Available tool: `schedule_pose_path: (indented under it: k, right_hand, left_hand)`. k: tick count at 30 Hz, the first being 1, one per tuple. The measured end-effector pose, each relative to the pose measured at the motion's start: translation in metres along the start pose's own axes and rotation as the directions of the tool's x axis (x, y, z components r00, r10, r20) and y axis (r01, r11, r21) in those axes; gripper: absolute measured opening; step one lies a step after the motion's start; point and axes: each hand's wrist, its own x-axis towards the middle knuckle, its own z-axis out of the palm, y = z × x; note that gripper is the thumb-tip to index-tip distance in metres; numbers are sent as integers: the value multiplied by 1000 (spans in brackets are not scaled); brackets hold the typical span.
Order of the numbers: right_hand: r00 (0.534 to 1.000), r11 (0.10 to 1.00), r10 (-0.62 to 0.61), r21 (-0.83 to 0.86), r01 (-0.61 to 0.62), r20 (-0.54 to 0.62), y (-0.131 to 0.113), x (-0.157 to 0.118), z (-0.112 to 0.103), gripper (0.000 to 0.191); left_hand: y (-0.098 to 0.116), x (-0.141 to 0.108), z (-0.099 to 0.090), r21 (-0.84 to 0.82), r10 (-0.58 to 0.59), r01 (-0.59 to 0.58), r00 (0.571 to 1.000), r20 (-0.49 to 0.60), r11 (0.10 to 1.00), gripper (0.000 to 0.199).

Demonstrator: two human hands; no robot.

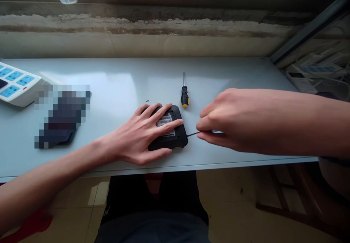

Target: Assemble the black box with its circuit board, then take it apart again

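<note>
Toward the worktop's (237,71) left end sits a white power strip (16,84), a dark, blurred-out item (64,117) just beside it. White cables (325,76) lie beyond the right edge; brown wooden furniture (284,203) stands below the near edge.

Your left hand (144,131) partly covers the label (167,122) on the black box (181,135), its print too small to read; pixelation blurs the dark object (64,117) on the table (109,89).
</note>
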Motion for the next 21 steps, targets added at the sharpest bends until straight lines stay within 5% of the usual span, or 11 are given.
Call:
schedule_pose_path:
  k: [3, 21]
  right_hand:
    - [991, 994, -88, -51, 93, 102, 12, -6, 3, 34]
    - [981, 983, -58, 161, 89, -185, 42, -34, 50, 29]
  left_hand:
    - [0, 0, 1, 13, -7, 7, 1000, 13, 1000, 73]
    - [0, 0, -3, -30, -16, 16, 999, 29, 999, 79]
